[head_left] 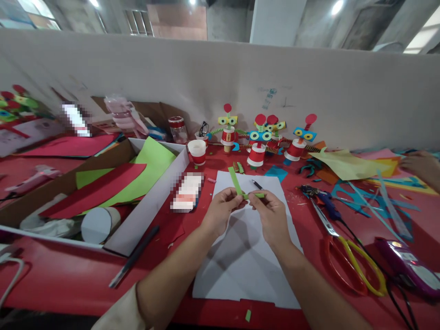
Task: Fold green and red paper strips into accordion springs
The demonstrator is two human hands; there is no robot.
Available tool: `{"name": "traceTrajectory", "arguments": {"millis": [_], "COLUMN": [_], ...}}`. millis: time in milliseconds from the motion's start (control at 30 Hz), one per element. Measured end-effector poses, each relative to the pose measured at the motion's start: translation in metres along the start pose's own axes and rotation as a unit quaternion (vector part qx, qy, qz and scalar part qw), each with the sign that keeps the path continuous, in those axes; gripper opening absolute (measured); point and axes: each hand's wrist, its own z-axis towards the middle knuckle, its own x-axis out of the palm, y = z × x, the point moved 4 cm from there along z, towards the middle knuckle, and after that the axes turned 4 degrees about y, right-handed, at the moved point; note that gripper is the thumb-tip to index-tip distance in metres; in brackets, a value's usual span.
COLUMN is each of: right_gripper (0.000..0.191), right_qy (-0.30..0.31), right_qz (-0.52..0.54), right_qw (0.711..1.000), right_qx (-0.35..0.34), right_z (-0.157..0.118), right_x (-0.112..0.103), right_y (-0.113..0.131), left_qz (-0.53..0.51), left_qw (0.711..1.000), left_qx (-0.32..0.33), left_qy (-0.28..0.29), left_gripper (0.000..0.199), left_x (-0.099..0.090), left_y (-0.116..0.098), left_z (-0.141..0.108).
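Note:
Both hands meet above a white sheet (247,256) lying on the red table. Pinched in my left hand (225,206) is a green paper strip (235,181) that points up and away from me. Against it, my right hand (270,211) grips a green end that juts to the right. The two green lengths meet at an angle between my fingertips; whether they are one folded strip or two cannot be made out. A black pen (256,184) lies just beyond my right hand. Small folded green paper pieces (239,167) rest past the sheet's far edge.
Paper-cup robot figures (257,156) stand along the back wall. To the left are a white box (151,201) of coloured paper and a phone (188,192). On the right lie large scissors (338,243), a glue gun (325,201) and blue stencils (364,195). Another person's hand (421,167) shows far right.

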Motion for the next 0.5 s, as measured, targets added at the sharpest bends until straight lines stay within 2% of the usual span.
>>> {"name": "traceTrajectory", "arguments": {"millis": [200,300,400,500], "right_gripper": [0.014,0.011,0.007,0.012], "right_qy": [0.002,0.015,0.051,0.097], "right_qz": [-0.082,-0.17,-0.25,-0.296], "right_qw": [0.997,0.984,0.959,0.939], "right_qx": [0.011,-0.05,-0.126,-0.144], "right_z": [0.005,0.006,0.005,0.004], "right_x": [-0.007,-0.007,-0.003,0.001], "right_y": [0.0,0.007,0.011,0.009], "left_qz": [0.1,0.166,0.202,0.223], "left_qw": [0.994,0.983,0.976,0.972], "left_qx": [0.052,0.075,0.081,0.077], "left_qy": [-0.006,-0.011,-0.007,0.005], "left_gripper": [0.012,0.009,0.01,0.009], "left_x": [-0.005,-0.006,-0.008,-0.011], "left_y": [-0.005,-0.011,-0.014,-0.013], "left_z": [0.004,0.004,0.005,0.007]}}
